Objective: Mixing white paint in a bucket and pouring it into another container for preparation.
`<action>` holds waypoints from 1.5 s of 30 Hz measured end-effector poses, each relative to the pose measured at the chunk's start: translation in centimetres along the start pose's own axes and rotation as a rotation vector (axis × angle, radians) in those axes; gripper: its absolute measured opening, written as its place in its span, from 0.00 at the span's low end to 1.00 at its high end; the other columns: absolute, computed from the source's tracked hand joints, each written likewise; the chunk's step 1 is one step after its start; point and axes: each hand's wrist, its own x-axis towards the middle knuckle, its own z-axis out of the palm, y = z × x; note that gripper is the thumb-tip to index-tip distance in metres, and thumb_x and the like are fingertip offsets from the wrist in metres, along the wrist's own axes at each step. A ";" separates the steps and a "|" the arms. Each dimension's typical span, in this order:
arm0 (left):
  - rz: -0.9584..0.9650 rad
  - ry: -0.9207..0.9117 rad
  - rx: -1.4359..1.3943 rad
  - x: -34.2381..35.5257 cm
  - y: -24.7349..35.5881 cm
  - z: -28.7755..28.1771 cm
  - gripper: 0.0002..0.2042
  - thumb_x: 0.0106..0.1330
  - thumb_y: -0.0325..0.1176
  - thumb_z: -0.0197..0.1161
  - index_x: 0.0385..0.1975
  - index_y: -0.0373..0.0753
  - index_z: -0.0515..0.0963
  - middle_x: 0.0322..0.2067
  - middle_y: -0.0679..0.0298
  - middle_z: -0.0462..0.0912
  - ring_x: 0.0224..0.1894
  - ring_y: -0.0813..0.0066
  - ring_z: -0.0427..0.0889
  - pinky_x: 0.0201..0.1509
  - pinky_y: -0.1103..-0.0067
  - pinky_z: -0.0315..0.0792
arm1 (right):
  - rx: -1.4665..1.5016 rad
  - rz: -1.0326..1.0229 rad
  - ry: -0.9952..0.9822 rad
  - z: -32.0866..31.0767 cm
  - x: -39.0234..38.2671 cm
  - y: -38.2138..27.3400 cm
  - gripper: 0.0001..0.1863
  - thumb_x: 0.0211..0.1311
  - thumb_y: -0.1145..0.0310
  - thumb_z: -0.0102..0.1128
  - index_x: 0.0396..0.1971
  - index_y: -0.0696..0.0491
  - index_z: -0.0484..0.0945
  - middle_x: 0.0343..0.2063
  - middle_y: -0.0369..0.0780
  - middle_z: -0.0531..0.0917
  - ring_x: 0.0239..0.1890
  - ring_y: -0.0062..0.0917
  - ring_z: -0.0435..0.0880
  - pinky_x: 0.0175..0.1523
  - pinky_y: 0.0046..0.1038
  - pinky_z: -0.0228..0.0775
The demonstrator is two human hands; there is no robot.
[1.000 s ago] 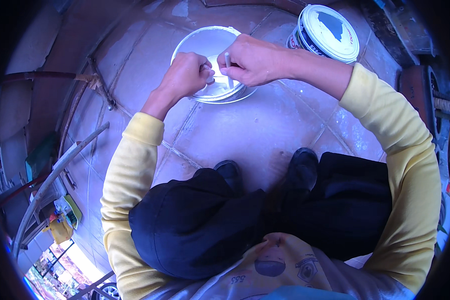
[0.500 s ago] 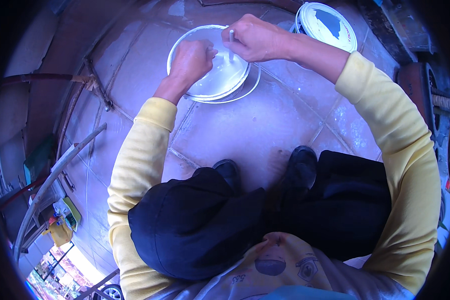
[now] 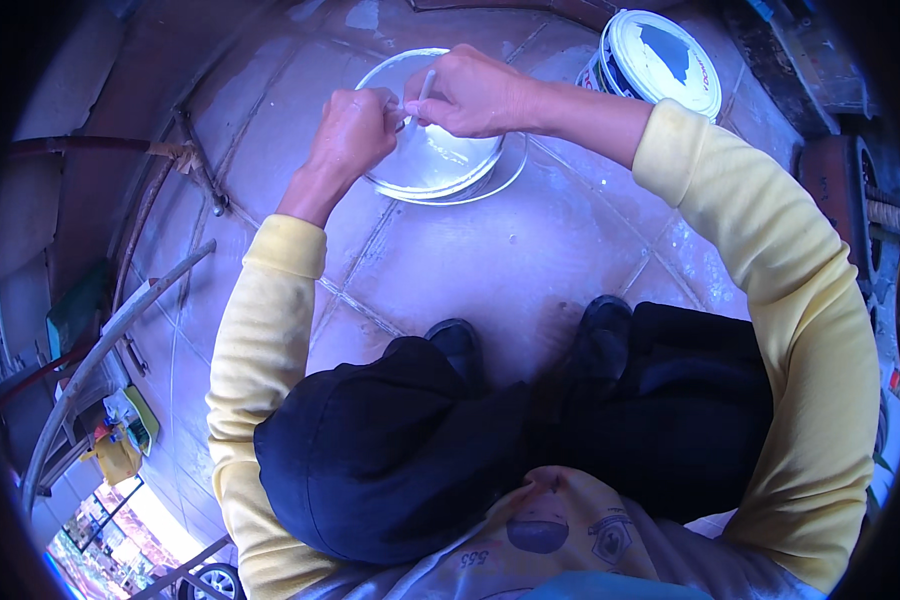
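A round bucket of white paint point(image 3: 438, 165) stands on the floor in front of me, with a thin wire handle point(image 3: 505, 185) hanging at its near right side. My right hand point(image 3: 478, 92) is above the bucket, its fingers closed round a thin pale stick point(image 3: 427, 84) whose upper end pokes up past the knuckles. Close beside it, my left hand point(image 3: 350, 135) is over the bucket's left rim with its fingers pinched together. The fingertips of both hands nearly meet at the stick; what the left fingers hold is too small to make out.
A second bucket with a white lid point(image 3: 682, 68) stands at the far right. On the left are a curved metal tube point(image 3: 120, 325) and a rod frame point(image 3: 202, 165). A yellow item point(image 3: 118, 457) lies lower left. Tiled floor point(image 3: 510, 250) stretches between my shoes and the bucket.
Both hands have shifted left over the bucket and come closer together. The stick in my right hand has moved left with it and now tilts beside the left fingertips.
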 end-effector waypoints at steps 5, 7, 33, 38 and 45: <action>-0.010 0.043 -0.047 2.1 0.1 2.1 0.08 0.57 0.30 0.63 0.32 0.31 0.82 0.27 0.47 0.82 0.31 0.51 0.83 0.38 0.66 0.74 | -0.203 -0.080 0.013 -2.6 -0.2 1.2 0.09 0.58 0.71 0.55 0.34 0.58 0.82 0.16 0.48 0.78 0.18 0.33 0.78 0.29 0.32 0.70; -0.008 0.041 -0.070 2.5 0.3 2.2 0.10 0.58 0.31 0.64 0.34 0.32 0.82 0.27 0.48 0.83 0.31 0.53 0.83 0.39 0.67 0.74 | -0.280 0.016 -0.048 -3.6 -0.7 1.2 0.09 0.57 0.72 0.55 0.32 0.59 0.82 0.16 0.48 0.78 0.18 0.34 0.77 0.28 0.32 0.70; 0.056 0.005 -0.068 2.1 1.2 2.1 0.10 0.57 0.30 0.64 0.36 0.33 0.82 0.28 0.47 0.83 0.32 0.52 0.83 0.40 0.68 0.75 | -0.320 -0.034 -0.083 -3.7 -2.0 0.2 0.09 0.55 0.74 0.53 0.33 0.59 0.81 0.20 0.53 0.79 0.24 0.43 0.81 0.32 0.37 0.72; 0.003 -0.087 -0.164 1.3 1.5 0.6 0.09 0.56 0.29 0.64 0.33 0.33 0.82 0.25 0.47 0.82 0.29 0.53 0.83 0.37 0.69 0.75 | -0.253 0.017 -0.222 -2.8 -2.9 -1.3 0.09 0.54 0.75 0.51 0.28 0.62 0.79 0.15 0.51 0.77 0.18 0.39 0.78 0.28 0.35 0.69; 0.020 -0.148 -0.067 -0.5 0.5 -1.3 0.07 0.51 0.27 0.62 0.28 0.31 0.81 0.25 0.43 0.79 0.31 0.47 0.81 0.38 0.64 0.73 | 0.008 -0.066 -0.202 0.0 -1.5 -2.2 0.10 0.58 0.70 0.53 0.26 0.60 0.79 0.13 0.47 0.75 0.16 0.31 0.74 0.27 0.32 0.66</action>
